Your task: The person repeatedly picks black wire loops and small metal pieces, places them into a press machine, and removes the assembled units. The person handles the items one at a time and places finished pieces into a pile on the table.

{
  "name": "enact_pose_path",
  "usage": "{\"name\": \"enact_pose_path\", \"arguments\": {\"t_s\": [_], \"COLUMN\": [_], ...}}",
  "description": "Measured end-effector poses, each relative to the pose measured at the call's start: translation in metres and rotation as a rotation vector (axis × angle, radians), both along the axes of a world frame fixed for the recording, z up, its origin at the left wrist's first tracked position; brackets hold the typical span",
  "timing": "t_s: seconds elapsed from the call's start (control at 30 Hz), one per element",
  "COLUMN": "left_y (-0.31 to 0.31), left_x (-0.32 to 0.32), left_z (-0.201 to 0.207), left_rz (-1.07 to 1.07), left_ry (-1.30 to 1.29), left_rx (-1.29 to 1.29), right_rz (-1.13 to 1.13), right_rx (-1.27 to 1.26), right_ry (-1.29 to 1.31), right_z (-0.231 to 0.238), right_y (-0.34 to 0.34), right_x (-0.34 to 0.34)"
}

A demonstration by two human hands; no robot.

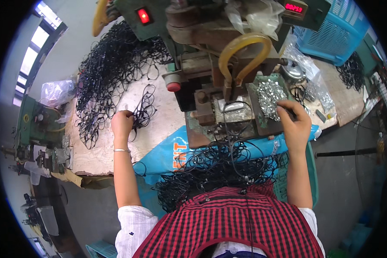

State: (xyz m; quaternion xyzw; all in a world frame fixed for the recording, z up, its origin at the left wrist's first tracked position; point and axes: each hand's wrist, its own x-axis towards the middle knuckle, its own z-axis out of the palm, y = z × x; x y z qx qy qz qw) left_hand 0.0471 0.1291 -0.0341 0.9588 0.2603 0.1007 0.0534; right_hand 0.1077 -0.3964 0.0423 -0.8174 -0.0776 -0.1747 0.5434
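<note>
My left hand (pixel 122 124) is over the pale tabletop, fingers closed on a small bunch of black looped cords (pixel 146 109). On the other side, my right hand (pixel 296 124) has its thumb and forefinger bent together at the edge of a heap of small silvery metal pieces (pixel 269 98); whatever is between the fingertips is too small to make out. The pieces lie in a green metal tray (pixel 262 79) beside the press (pixel 204 96). One black cord (pixel 226 124) runs from the press's work area down toward my lap.
A large tangle of black cords (pixel 112 64) covers the table's left back. More cords (pixel 215 167) lie on my lap, by blue plastic sheeting (pixel 159 155). A red button (pixel 173 87) and a yellow hose (pixel 245 41) are on the press. A blue crate (pixel 331 34) stands at back right.
</note>
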Motion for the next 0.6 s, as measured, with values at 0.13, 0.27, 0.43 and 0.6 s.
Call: {"name": "enact_pose_path", "arguments": {"t_s": [0.13,0.27,0.43,0.6], "left_y": [-0.039,-0.099,-0.169,-0.217], "left_x": [0.001,-0.019,-0.023,0.012], "left_z": [0.016,0.031,0.100,0.161], "left_rz": [-0.015,-0.128,-0.561,-0.799], "left_ry": [-0.348,-0.758,-1.067,-1.155], "left_rx": [-0.178,-0.971,-1.399,-0.746], "right_rz": [0.255,0.320,0.340,0.486], "right_rx": [0.028,0.285,0.320,0.708], "right_ry": [-0.076,0.035,0.011,0.254], "right_z": [0.042,0.035,0.036,0.041], "right_y": [0.050,0.084,0.086,0.104], "right_x": [0.013,0.009,0.007,0.003]}}
